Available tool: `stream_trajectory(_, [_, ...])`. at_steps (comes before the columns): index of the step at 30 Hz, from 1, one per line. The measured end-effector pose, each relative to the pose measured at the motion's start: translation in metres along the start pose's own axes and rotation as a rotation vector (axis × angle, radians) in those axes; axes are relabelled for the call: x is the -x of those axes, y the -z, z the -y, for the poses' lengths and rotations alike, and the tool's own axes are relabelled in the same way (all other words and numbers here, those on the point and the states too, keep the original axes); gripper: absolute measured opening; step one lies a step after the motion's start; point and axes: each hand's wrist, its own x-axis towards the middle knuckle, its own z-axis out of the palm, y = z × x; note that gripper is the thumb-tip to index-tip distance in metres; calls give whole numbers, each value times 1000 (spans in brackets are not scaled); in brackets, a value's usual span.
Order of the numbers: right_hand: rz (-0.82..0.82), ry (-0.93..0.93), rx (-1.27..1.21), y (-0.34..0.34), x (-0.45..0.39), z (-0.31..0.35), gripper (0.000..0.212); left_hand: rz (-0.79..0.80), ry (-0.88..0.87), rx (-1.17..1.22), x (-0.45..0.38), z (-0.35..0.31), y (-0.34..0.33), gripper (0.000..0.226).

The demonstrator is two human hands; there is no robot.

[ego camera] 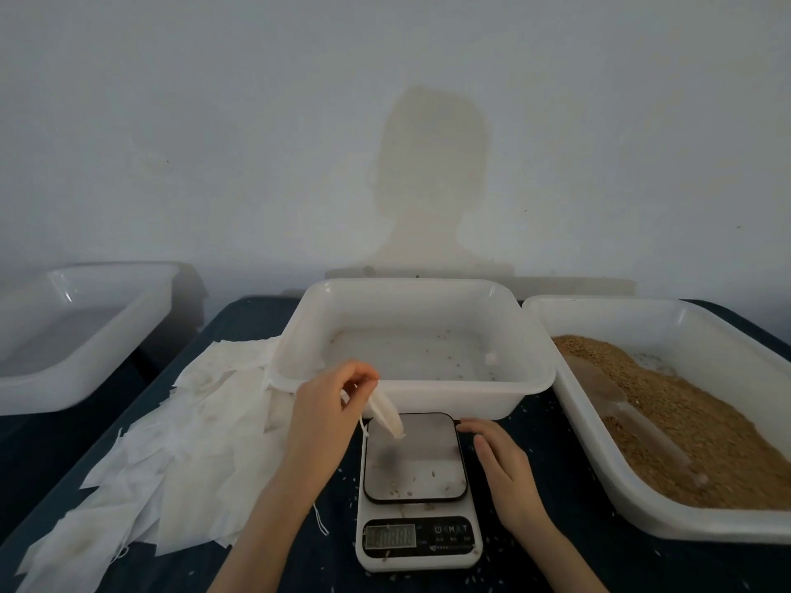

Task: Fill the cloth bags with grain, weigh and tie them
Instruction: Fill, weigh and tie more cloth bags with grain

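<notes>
Left hand point(327, 398) raised, pinching cloth bag point(387, 410), right hand point(498, 464) flat beside scale point(417, 485)

Two bare forearms, no sleeves visible, hands seemingly without rings

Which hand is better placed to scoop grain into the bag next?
Right. The right hand is open, free and nearer the grain tub; the left hand pinches the cloth bag.

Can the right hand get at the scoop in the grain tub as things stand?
Probably yes: the right hand is open and holds nothing, and the scoop lies uncovered on the grain in the adjacent tub, only its low wall between.
</notes>
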Motion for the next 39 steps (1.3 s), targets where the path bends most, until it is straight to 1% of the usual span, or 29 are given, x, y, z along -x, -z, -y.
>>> stream_trajectory(2, [-11,9,12,0,0,-1,34,11,-6,12,-1,-4,-4,28])
stream_trajectory(5, [-45,17,26,0,1,-1,36,54,-26,12,-4,-11,-10,14])
stream_trajectory(7, [-59,10,39,0,1,-1,36,74,-30,3,-4,-13,-12,10])
stream_trajectory(11, [-78,-11,54,0,2,-4,36,70,-16,23,-4,-13,-13,9])
stream_trajectory(18, [-38,-41,89,0,-1,-4,36,94,7,29,-8,-15,-16,13])
stream_trajectory(22, [-15,6,168,-2,-6,-3,35,90,0,42,-9,-14,-18,13])
stream_trajectory(26, [-29,10,147,-8,-15,-2,32,84,-10,53,-10,-12,-20,11])
stream_trajectory(33, [-77,-12,150,-8,-12,-8,34,105,-35,108,-12,-17,-24,24])
stream_trajectory(39, [-93,-47,141,-7,-11,-8,36,151,-47,106,-13,-25,-33,13])
